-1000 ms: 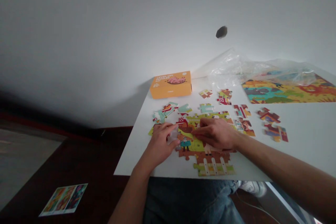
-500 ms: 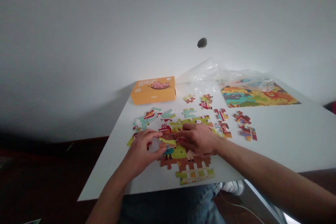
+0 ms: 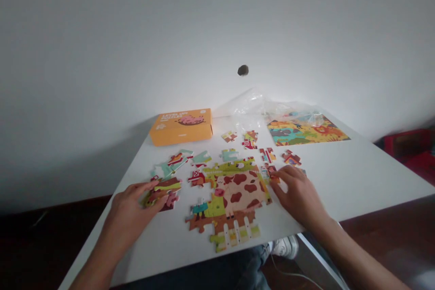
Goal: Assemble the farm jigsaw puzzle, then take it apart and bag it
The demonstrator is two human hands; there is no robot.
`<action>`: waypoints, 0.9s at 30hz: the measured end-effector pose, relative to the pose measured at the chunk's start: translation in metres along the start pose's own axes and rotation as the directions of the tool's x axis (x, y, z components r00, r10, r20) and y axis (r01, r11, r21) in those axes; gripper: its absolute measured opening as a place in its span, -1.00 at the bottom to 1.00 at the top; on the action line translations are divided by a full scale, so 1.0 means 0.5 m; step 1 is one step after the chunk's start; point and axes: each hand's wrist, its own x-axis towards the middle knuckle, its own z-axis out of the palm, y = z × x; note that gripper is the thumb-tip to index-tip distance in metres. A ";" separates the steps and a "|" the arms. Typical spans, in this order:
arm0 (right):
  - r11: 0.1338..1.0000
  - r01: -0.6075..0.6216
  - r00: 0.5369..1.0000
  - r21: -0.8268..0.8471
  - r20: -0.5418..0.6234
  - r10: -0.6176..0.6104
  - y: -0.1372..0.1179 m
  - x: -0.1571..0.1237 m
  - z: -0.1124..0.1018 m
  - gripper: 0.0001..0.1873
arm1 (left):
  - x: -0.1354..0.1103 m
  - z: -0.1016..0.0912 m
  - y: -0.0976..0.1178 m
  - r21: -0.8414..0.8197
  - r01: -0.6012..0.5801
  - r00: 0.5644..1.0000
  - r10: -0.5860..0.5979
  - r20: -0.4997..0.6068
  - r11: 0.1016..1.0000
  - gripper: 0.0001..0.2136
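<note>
A partly joined jigsaw puzzle (image 3: 238,190) of a spotted cow lies on the white table, with fence pieces along its near edge. At its left, my left hand (image 3: 134,206) has thumb and fingers around a brown-and-green puzzle piece (image 3: 169,184), over a small pile of pieces (image 3: 170,201). My right hand (image 3: 299,190) is at the puzzle's right side, its thumb and fingertips closed on a puzzle piece with a face (image 3: 269,171). The fingers partly cover that piece. A red barn piece (image 3: 197,177) sits by the puzzle's upper left.
Several loose pieces lie beyond the puzzle, such as a pale blue one (image 3: 230,155) and a brown-roofed one (image 3: 291,157). An orange puzzle box (image 3: 183,128) stands at the back left. Clear plastic wrapping (image 3: 249,105) and a jungle picture (image 3: 306,131) lie at the back right.
My left hand has carried the brown-and-green piece left from the puzzle to the pile. My right hand has moved right, off the cow, to the piece with the face. The view has shifted.
</note>
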 end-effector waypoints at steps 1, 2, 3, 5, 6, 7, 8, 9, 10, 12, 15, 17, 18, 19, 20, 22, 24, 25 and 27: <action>0.998 -0.055 0.998 -0.027 -0.044 0.054 0.034 -0.020 -0.004 -0.71 | 0.001 0.002 -0.005 0.012 -0.003 1.000 0.003 0.006 1.000 -0.52; 0.995 -0.094 0.993 -0.039 -0.072 0.091 0.065 -0.037 -0.006 -0.68 | 0.002 0.004 -0.008 0.027 -0.007 1.000 0.007 0.016 1.000 -0.52; 0.994 -0.102 0.991 -0.031 -0.086 0.099 0.093 -0.053 -0.007 -0.66 | 0.002 0.007 -0.009 0.049 -0.010 1.000 0.009 0.025 0.999 -0.51; 0.996 -0.091 0.991 -0.008 -0.102 0.089 0.131 -0.076 -0.008 -0.64 | 0.004 0.009 -0.001 0.111 -0.025 0.999 0.021 0.035 0.993 -0.51; 0.997 -0.083 0.991 0.004 -0.101 0.083 0.141 -0.083 -0.008 -0.65 | 0.004 0.010 0.009 0.143 -0.045 0.999 0.041 0.030 0.989 -0.53; 0.997 -0.079 0.992 0.010 -0.097 0.080 0.147 -0.087 -0.009 -0.65 | 0.003 0.009 0.022 0.168 -0.075 0.997 0.073 0.019 0.983 -0.55; 0.997 -0.079 0.993 0.011 -0.091 0.080 0.149 -0.089 -0.010 -0.66 | 0.001 0.009 0.040 0.179 -0.120 0.993 0.121 0.008 0.977 -0.58; 0.997 -0.080 0.993 0.008 -0.086 0.080 0.149 -0.087 -0.011 -0.67 | -0.002 0.009 0.062 0.175 -0.176 0.984 0.179 -0.001 0.969 -0.60; 0.997 -0.078 0.994 0.000 -0.082 0.077 0.148 -0.084 -0.013 -0.68 | -0.007 0.010 0.088 0.157 -0.241 0.970 0.244 -0.003 0.958 -0.62; 0.996 -0.076 0.993 -0.036 -0.090 0.072 0.145 -0.073 -0.014 -0.68 | -0.022 0.017 0.147 0.102 -0.386 0.922 0.385 0.038 0.917 -0.60; 0.987 -0.097 0.992 -0.126 -0.097 0.085 0.145 -0.053 -0.012 -0.60 | -0.047 0.042 0.234 0.044 -0.521 0.845 0.509 0.163 0.852 -0.50; 0.978 -0.096 0.994 -0.187 -0.063 0.085 0.149 -0.043 -0.009 -0.51 | -0.060 0.063 0.275 -0.008 -0.572 0.794 0.557 0.243 0.820 -0.43; 0.975 -0.080 0.997 -0.208 -0.031 0.076 0.153 -0.039 -0.008 -0.49 | -0.064 0.073 0.289 -0.029 -0.587 0.775 0.572 0.269 0.809 -0.42; 0.973 -0.063 0.998 -0.221 0.000 0.064 0.157 -0.037 -0.008 -0.48 | -0.067 0.082 0.298 -0.045 -0.597 0.760 0.582 0.288 0.801 -0.41; 0.973 -0.050 0.998 -0.226 0.024 0.057 0.162 -0.035 -0.008 -0.49 | -0.068 0.090 0.304 -0.056 -0.601 0.752 0.588 0.299 0.797 -0.42; 0.973 -0.055 0.998 -0.223 0.030 0.063 0.171 -0.033 -0.013 -0.53 | -0.068 0.099 0.307 -0.067 -0.604 0.745 0.593 0.306 0.794 -0.42; 0.976 -0.065 0.998 -0.206 0.005 0.067 0.173 -0.027 -0.020 -0.56 | -0.068 0.103 0.309 -0.076 -0.603 0.744 0.595 0.304 0.794 -0.42; 0.981 -0.042 0.999 -0.190 0.003 0.044 0.170 -0.022 -0.024 -0.57 | -0.068 0.104 0.312 -0.082 -0.602 0.745 0.596 0.299 0.794 -0.42; 0.988 0.060 0.998 -0.143 0.040 -0.054 0.155 -0.004 -0.028 -0.55 | -0.071 0.105 0.320 -0.098 -0.595 0.751 0.595 0.287 0.798 -0.42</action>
